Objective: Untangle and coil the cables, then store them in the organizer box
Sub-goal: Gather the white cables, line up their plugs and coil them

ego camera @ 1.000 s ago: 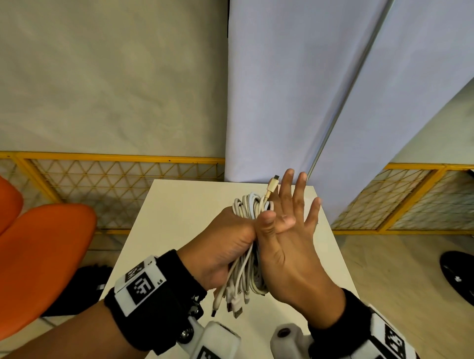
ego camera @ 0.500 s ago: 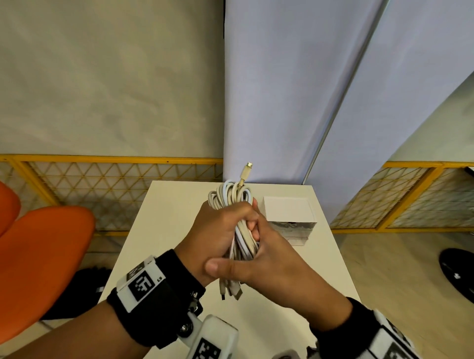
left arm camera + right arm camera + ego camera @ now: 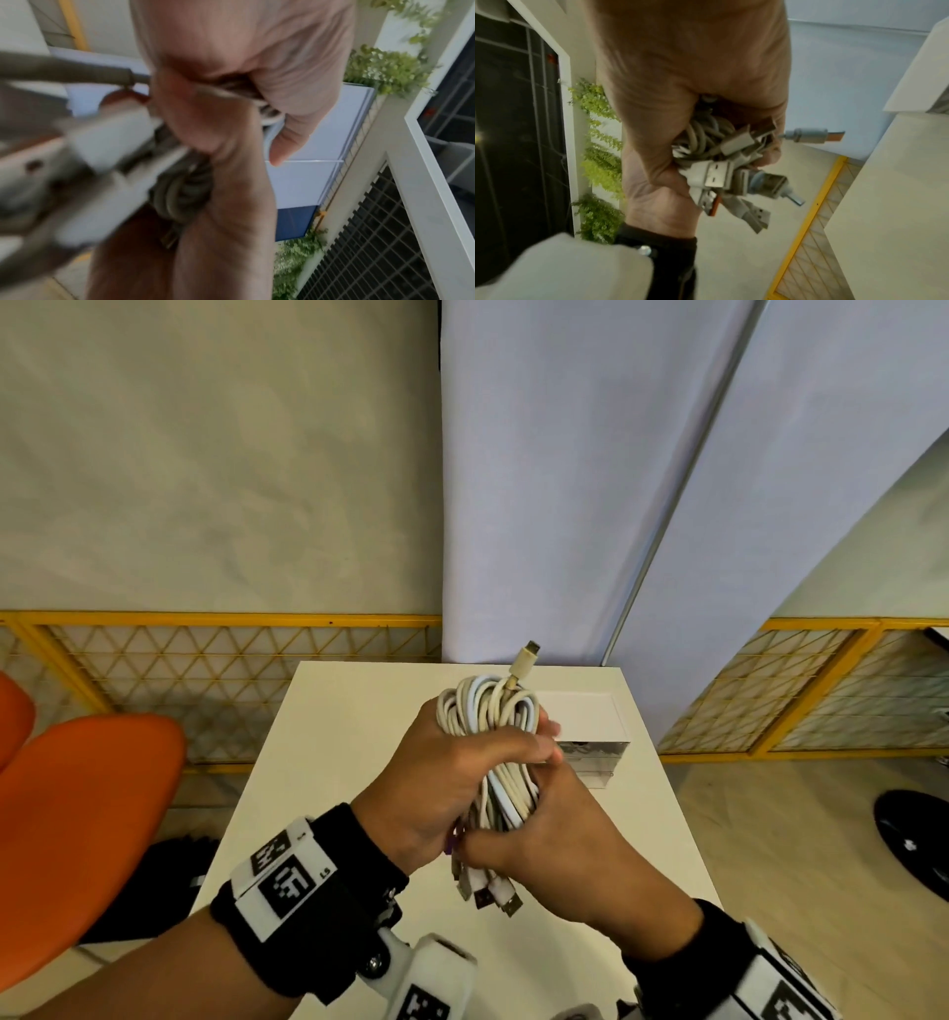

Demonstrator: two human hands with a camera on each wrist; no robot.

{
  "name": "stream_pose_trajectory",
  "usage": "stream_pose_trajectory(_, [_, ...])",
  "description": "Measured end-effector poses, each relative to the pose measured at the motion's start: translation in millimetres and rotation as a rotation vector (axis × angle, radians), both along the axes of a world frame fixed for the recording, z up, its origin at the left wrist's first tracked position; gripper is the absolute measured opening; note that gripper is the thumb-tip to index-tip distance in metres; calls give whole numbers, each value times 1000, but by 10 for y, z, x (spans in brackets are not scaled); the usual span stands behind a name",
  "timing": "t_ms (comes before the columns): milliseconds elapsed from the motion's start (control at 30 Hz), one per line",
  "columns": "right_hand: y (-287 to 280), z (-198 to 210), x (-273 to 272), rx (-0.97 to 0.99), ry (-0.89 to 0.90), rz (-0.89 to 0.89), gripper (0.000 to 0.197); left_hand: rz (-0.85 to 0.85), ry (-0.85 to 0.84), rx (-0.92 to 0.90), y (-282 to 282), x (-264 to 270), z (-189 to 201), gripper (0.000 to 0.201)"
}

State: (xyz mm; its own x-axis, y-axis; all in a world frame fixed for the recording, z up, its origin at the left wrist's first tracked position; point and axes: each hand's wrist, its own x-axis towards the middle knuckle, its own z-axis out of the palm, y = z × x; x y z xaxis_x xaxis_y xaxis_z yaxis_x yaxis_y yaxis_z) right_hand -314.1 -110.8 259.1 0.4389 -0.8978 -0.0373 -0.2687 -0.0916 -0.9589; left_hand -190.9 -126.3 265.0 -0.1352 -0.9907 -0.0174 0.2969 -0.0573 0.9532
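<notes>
1. Right hand [image 3: 560, 845], flat and spread against the cable bundle [image 3: 493, 731] a second ago, now curled round its lower end; left hand [image 3: 452, 778] fisted round the middle.
2. Bundle held above the table [image 3: 328, 762], in front of the box [image 3: 590, 726]: coiled, probably ready for storing.
3. Box inside hidden; left wrist view blurred.

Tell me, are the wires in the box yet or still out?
Out. The white cable bundle is held above the table, the left hand gripping its middle and the right hand its lower end. The organizer box sits behind.
</notes>
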Motion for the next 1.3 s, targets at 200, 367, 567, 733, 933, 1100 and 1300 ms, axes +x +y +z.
stream_pose_trajectory(200, [28, -98, 11, 132, 17, -26, 13, -175, 333, 76, -65, 21, 71, 31])
stream_pose_trajectory(367, [80, -59, -8, 234, 17, 46, 26, -69, 292, 114, -59, -35, 21, 13])
stream_pose_trajectory(567, [-3, -209, -183, 586, -407, 321, 78, -183, 223, -52, 70, -92, 53, 16])
stream_pose_trajectory(733, [-23, -171, -225, 615, -426, 602, 39, -436, 223, -160, 204, -153, 112, 10])
stream_pose_trajectory(933, [10, -258, -162, 500, -459, 671, 42, -439, 140, -214, 218, -86, 74, 12])
stream_pose_trajectory(1100, [41, -252, -182, 501, -419, 665, 24, -424, 77, -230, 184, -77, 28, 13])
stream_pose_trajectory(1300, [63, -219, -153, 484, -400, 274, 6, -320, 154, 9, 10, -14, -18, 44])
